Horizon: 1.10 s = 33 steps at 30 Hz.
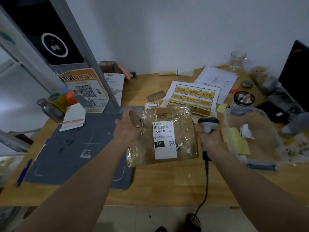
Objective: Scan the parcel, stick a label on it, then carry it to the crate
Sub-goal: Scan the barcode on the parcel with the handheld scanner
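Note:
A flat brown parcel [182,139] wrapped in clear tape lies on the wooden table [167,186], with a white shipping label [164,139] reading 220-220-C40 facing up. My left hand [128,128] grips the parcel's upper left corner. My right hand [210,139] holds a grey barcode scanner [208,125] by its handle just right of the parcel, head up, its black cable trailing off the front edge. Sheets of yellow stickers [192,96] lie behind the parcel.
A clear plastic crate [234,141] holding yellow paper stands at the right. A dark grey mat [75,148] covers the left of the table. Tape rolls, a metal bottle, a QR-code sign, papers, a glass and a pen cup crowd the back. A dark monitor stands far right.

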Available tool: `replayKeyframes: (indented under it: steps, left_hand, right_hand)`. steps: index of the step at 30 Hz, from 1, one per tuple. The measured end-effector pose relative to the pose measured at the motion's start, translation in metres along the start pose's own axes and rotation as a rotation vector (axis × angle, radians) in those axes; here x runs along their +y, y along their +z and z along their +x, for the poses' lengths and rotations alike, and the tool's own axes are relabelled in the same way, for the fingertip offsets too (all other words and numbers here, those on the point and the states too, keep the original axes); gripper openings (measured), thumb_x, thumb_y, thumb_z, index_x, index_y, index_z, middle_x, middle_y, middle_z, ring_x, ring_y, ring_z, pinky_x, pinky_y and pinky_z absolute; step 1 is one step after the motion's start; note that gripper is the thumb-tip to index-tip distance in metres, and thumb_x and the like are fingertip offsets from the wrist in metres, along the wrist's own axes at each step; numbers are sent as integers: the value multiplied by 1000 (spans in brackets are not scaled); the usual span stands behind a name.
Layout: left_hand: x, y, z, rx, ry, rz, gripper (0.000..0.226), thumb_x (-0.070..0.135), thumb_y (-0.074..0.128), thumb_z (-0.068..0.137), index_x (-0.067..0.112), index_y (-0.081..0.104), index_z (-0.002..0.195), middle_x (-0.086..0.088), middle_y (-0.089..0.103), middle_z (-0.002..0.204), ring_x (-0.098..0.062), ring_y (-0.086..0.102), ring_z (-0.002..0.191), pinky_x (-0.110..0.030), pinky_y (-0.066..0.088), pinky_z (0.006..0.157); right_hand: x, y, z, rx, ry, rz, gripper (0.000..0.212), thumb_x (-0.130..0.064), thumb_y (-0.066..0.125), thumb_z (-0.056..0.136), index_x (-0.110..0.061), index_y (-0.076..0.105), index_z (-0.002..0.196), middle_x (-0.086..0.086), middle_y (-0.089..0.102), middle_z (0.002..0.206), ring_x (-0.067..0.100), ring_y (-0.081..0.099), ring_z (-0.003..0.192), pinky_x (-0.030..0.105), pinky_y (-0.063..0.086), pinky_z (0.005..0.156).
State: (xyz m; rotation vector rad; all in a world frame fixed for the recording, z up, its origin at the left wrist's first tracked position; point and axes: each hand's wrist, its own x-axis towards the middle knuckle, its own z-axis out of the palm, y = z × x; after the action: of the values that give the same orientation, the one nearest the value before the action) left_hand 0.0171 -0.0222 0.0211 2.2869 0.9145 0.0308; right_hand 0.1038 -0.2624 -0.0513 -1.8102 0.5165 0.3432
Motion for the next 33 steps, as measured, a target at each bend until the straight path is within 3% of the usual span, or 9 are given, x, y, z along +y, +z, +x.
replayKeyframes:
  steps: [4, 7, 10, 12, 17, 25, 33]
  left_hand:
    - [1, -3, -1, -27, -3, 6, 89, 29, 85, 63, 35, 29, 131, -14, 38, 119, -37, 58, 95, -43, 52, 86]
    - [1, -5, -1, -65, 1, 39, 105, 27, 91, 53, 35, 25, 135, -14, 37, 123, -36, 56, 97, -40, 51, 83]
    - [-1, -6, -3, -52, 25, 81, 104, 25, 91, 51, 33, 27, 132, -14, 39, 124, -29, 52, 84, -34, 47, 72]
    - [0, -7, -3, -49, 20, 91, 102, 27, 91, 51, 33, 28, 131, -14, 40, 124, -29, 52, 84, -32, 44, 69]
    - [0, -7, 1, -55, 7, 99, 99, 31, 91, 49, 31, 31, 128, -13, 39, 130, -37, 56, 107, -38, 44, 71]
    - [-3, -7, 11, -80, 48, 92, 108, 30, 91, 48, 31, 27, 135, -14, 40, 129, -34, 55, 108, -34, 42, 75]
    - [-2, -8, 13, -92, 49, 121, 116, 30, 92, 50, 31, 21, 141, -16, 39, 134, -36, 55, 112, -40, 45, 87]
  right_hand:
    - [-41, -16, -47, -160, -251, 232, 11, -9, 58, 85, -17, 53, 90, 4, 59, 69, 16, 57, 57, 28, 48, 52]
    - [-52, -21, -86, -386, -277, 220, 8, -9, 63, 81, -9, 62, 89, 4, 67, 68, 18, 63, 59, 27, 50, 49]
    - [-49, -15, -113, -546, -230, 205, 7, -12, 64, 82, -6, 62, 83, 6, 64, 62, 19, 58, 53, 27, 48, 47]
    - [-46, -11, -123, -552, -169, 213, 14, -19, 66, 83, -8, 61, 77, 6, 60, 57, 19, 54, 47, 26, 46, 44]
    - [-36, -15, -133, -535, -89, 172, 19, -24, 69, 82, -7, 61, 79, 3, 57, 50, 17, 51, 40, 24, 42, 39]
    - [-33, -24, -138, -517, -157, 140, 25, -20, 66, 83, -9, 57, 62, 6, 54, 49, 19, 48, 39, 25, 41, 40]
    - [-37, -33, -143, -514, -216, 116, 24, -19, 65, 83, -8, 56, 63, 7, 52, 50, 20, 47, 40, 27, 41, 42]
